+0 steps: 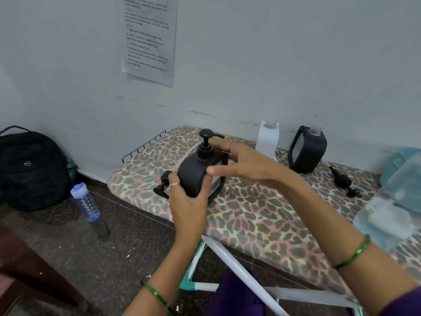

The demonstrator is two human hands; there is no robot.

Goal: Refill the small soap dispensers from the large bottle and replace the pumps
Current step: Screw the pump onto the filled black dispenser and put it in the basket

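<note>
Here, a person is holding a black dispenser (196, 176) over the board (250, 208), which has a spotted cover. The left hand (189, 201) is gripping the dispenser from below, with its fingers curled round the rounded side. A pump (206, 142) is sitting on top of the dispenser, with its spout pointing to the right. The right hand (239, 163) is reaching in beside the dispenser with its fingers spread and mostly straight. Its thumb is sticking out near the front of the dispenser. I cannot tell if this hand is touching it.

Behind the dispenser, a loose pump (163, 184) is lying on the board, partly hidden by the left hand. To the right of the dispenser, a white dispenser (267, 140) is standing by the wall with its neck open. Further right, another black dispenser (306, 149) is standing with its neck open too. Near that one, a second loose pump (344, 181) is lying on the board.

Far right of the dispenser, some pale blue plastic (396, 192) is resting on the board, too blurry to name.

Left of the dispenser, down on the floor, a blue water bottle (85, 201) is standing near a black backpack (34, 167). A paper (149, 37) with printed steps is hanging on the wall above the dispenser.
</note>
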